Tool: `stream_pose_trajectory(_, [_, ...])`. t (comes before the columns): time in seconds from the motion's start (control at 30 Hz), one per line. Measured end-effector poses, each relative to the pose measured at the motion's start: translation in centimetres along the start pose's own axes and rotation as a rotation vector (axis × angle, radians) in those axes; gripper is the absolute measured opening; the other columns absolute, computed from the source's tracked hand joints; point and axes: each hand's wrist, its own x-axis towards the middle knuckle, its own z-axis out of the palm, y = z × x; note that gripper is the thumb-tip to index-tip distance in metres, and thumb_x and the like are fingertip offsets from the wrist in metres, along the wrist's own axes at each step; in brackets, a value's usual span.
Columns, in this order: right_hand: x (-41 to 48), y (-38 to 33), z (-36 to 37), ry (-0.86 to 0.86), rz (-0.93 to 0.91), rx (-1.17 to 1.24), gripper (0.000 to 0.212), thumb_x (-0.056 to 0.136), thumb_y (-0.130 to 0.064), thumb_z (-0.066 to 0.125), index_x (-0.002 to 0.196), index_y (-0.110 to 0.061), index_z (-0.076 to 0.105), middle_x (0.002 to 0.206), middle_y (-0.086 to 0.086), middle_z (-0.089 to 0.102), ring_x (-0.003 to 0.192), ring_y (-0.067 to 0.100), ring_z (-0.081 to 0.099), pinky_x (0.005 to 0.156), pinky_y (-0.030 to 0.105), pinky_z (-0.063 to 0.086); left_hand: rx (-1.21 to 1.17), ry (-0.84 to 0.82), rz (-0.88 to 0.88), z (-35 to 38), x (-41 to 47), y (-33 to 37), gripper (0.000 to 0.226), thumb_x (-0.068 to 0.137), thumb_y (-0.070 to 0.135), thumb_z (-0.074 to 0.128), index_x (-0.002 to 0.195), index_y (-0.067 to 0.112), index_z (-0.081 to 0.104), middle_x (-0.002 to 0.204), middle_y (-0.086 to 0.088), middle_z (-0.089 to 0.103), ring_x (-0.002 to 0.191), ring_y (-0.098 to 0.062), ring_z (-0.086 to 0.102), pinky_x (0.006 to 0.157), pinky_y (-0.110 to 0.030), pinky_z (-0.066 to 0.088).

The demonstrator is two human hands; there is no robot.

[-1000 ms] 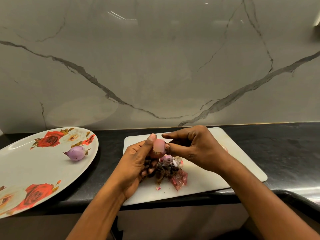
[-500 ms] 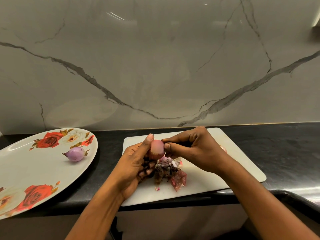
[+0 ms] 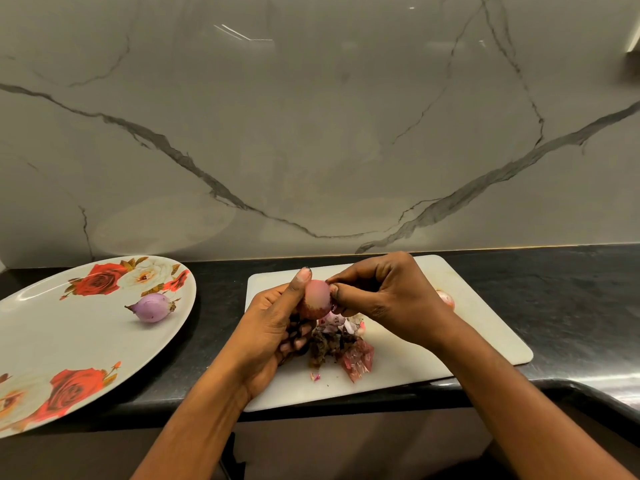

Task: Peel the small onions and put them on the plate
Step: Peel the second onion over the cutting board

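My left hand (image 3: pixel 273 327) grips a small reddish onion (image 3: pixel 316 299) over the white cutting board (image 3: pixel 408 372), thumb up along its left side. My right hand (image 3: pixel 384 296) pinches the onion's right side with thumb and fingertips. A peeled purple onion (image 3: pixel 152 307) lies on the big rose-patterned plate (image 3: pixel 52 327) at the left. Another small onion (image 3: pixel 446 298) peeks out on the board behind my right wrist, mostly hidden.
A heap of dark and pink onion skins (image 3: pixel 343 348) lies on the board below my hands. The board sits on a black counter (image 3: pixel 554 292) against a marble wall. The counter's front edge curves toward me at the right.
Both hands stay on the onion above the board; my right fingertips have shifted slightly on its right side. The plate and its onion have not moved.
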Motion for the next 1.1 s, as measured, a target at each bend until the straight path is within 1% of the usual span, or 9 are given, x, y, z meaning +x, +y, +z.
stream_pose_trajectory(0.1, [0.00, -0.02, 0.05, 0.000, -0.012, -0.007, 0.017, 0.093, -0.014, 0.077, 0.109, -0.009, 0.082, 0.092, 0.000, 0.082, 0.081, 0.020, 0.079, 0.077, 0.040, 0.067, -0.006, -0.010, 0.008, -0.08, 0.00, -0.05, 0.048, 0.094, 0.059, 0.060, 0.088, 0.015, 0.079, 0.062, -0.003, 0.057, 0.053, -0.012, 0.043, 0.050, -0.025, 0.033])
stream_pose_trajectory(0.17, [-0.05, 0.02, 0.01, 0.003, -0.018, -0.014, 0.016, 0.094, -0.012, 0.076, 0.109, -0.010, 0.082, 0.092, 0.000, 0.082, 0.082, 0.019, 0.079, 0.077, 0.039, 0.066, -0.015, -0.010, 0.009, -0.10, 0.02, -0.03, 0.047, 0.095, 0.059, 0.061, 0.087, 0.016, 0.078, 0.063, -0.002, 0.057, 0.054, -0.012, 0.044, 0.050, -0.025, 0.034])
stream_pose_trajectory(0.33, [-0.25, -0.07, -0.01, 0.017, -0.088, -0.092, 0.017, 0.093, -0.009, 0.077, 0.109, -0.012, 0.082, 0.094, -0.005, 0.082, 0.084, 0.011, 0.078, 0.077, 0.032, 0.066, -0.011, -0.012, 0.006, -0.10, -0.03, 0.01, 0.047, 0.095, 0.058, 0.061, 0.089, 0.015, 0.079, 0.065, -0.003, 0.057, 0.054, -0.011, 0.045, 0.050, -0.024, 0.035])
stream_pose_trajectory(0.47, [-0.27, -0.12, -0.08, 0.001, -0.076, -0.088, 0.018, 0.095, -0.013, 0.076, 0.112, -0.011, 0.081, 0.096, -0.003, 0.082, 0.085, 0.013, 0.078, 0.078, 0.034, 0.066, -0.014, -0.002, 0.003, -0.09, -0.08, 0.07, 0.050, 0.096, 0.059, 0.060, 0.091, 0.013, 0.079, 0.063, -0.003, 0.055, 0.053, -0.012, 0.042, 0.048, -0.023, 0.033])
stream_pose_trajectory(0.53, [-0.31, -0.22, -0.18, -0.013, -0.072, -0.079, 0.023, 0.092, -0.017, 0.079, 0.114, -0.011, 0.080, 0.099, -0.002, 0.081, 0.088, 0.012, 0.078, 0.080, 0.033, 0.066, -0.014, 0.000, -0.004, -0.08, -0.04, 0.12, 0.051, 0.094, 0.060, 0.061, 0.094, 0.013, 0.079, 0.062, -0.003, 0.055, 0.053, -0.013, 0.042, 0.048, -0.023, 0.034])
stream_pose_trajectory(0.63, [-0.22, -0.26, -0.22, -0.016, -0.075, -0.102, 0.025, 0.090, -0.016, 0.081, 0.115, -0.011, 0.080, 0.101, -0.003, 0.081, 0.090, 0.010, 0.078, 0.082, 0.032, 0.065, -0.009, -0.001, -0.011, -0.15, 0.05, 0.12, 0.052, 0.093, 0.060, 0.061, 0.100, 0.011, 0.076, 0.063, -0.003, 0.057, 0.054, -0.012, 0.044, 0.048, -0.022, 0.035])
stream_pose_trajectory(0.87, [0.03, -0.24, 0.03, 0.010, -0.104, -0.163, 0.019, 0.091, -0.012, 0.079, 0.110, -0.014, 0.082, 0.095, -0.005, 0.082, 0.084, 0.011, 0.078, 0.077, 0.033, 0.066, -0.015, 0.008, -0.013, 0.00, 0.06, 0.08, 0.055, 0.095, 0.058, 0.060, 0.106, 0.005, 0.073, 0.064, -0.003, 0.059, 0.053, -0.011, 0.046, 0.046, -0.021, 0.037])
stream_pose_trajectory(0.97, [-0.02, -0.08, 0.14, 0.037, -0.112, -0.169, 0.016, 0.091, -0.010, 0.078, 0.106, -0.014, 0.083, 0.091, -0.006, 0.081, 0.081, 0.012, 0.078, 0.074, 0.034, 0.066, -0.004, 0.005, -0.018, 0.03, -0.01, 0.07, 0.055, 0.095, 0.058, 0.060, 0.103, 0.006, 0.073, 0.065, -0.003, 0.061, 0.054, -0.011, 0.047, 0.049, -0.023, 0.037])
stream_pose_trajectory(1.1, [-0.09, 0.14, 0.36, 0.061, -0.079, -0.125, 0.015, 0.093, -0.006, 0.075, 0.105, -0.012, 0.083, 0.088, -0.005, 0.080, 0.079, 0.013, 0.078, 0.074, 0.032, 0.066, -0.006, 0.019, -0.034, 0.23, -0.06, 0.24, 0.054, 0.095, 0.058, 0.059, 0.102, 0.006, 0.075, 0.063, 0.000, 0.063, 0.052, -0.009, 0.047, 0.047, -0.021, 0.038])
